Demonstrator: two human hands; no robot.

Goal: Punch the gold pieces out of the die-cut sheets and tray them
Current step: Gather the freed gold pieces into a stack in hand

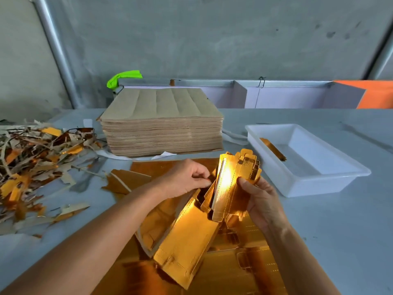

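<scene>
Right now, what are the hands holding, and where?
The right hand grips a bundle of gold pieces by its right edge. The left hand pinches its left edge.

Left arm: bare forearm enters from 7 o'clock and reaches up toward the centre.
Left hand (187,177): knuckles up, fingers curled, thumb and fingertips pinched together at its 3 o'clock side.
Right arm: bare forearm enters from 5 o'clock, angled toward 11 o'clock.
Right hand (260,196): palm facing left, thumb pointing to 10 o'clock, fingers wrapped in a grip.
</scene>
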